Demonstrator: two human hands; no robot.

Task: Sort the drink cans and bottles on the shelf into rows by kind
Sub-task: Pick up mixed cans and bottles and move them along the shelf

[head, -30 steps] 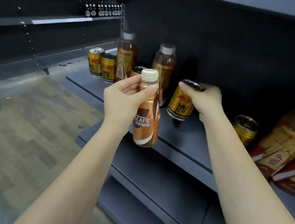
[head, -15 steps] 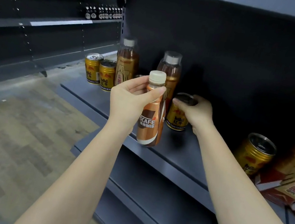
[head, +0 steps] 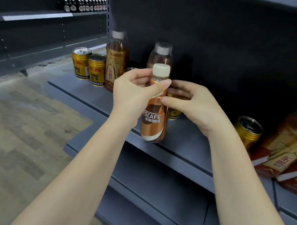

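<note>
Shelf: the grey shelf fills more of the view than a second ago, with both arms reaching further in over its front edge.
Tea bottles: two stand upright at the back left; more lie tilted in a heap at the far right.
Coffee bottle: the Nescafé bottle hangs upright over the shelf's front edge, in front of the back bottles, no nearer to a set-down than a second ago.
Left hand: fingers and thumb pinch the coffee bottle's neck just under the cap.
Right hand: fingers curled over the top of a gold can; a second ago it held that can lifted and tilted.
Held can: now low on the shelf behind the coffee bottle, seemingly set down upright; contact with the shelf is hidden.
Can row: two gold cans stand touching at the left; a third peeks behind the left hand.
Stray can: tilted, near the heap.
Meaning: the can row has probably gained a member; the coffee bottle and stray can remain unsorted.
</note>
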